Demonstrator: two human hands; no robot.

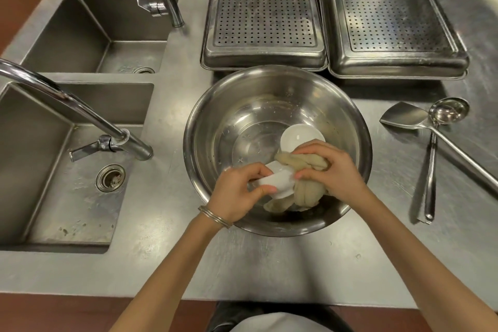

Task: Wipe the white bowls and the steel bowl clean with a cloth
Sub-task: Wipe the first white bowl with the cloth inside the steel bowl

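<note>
Fingers (pixel 265 190) of the left hand (pixel 237 191) pinch one white bowl (pixel 277 180) on edge over the steel bowl (pixel 269 105), seemingly to steady it; the right hand (pixel 334 170) is closed around the beige cloth (pixel 304 191), pressing it against that bowl. Two white bowls show, the second white bowl (pixel 297 137) resting inside the single steel one; one cloth.

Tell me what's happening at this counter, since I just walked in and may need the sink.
A person is wiping dishes over a large steel bowl on the steel counter. The left hand holds a small white bowl while the right hand presses a beige cloth against it. A second white bowl sits inside the steel bowl. Both sinks to the left hold no dishes.
</note>
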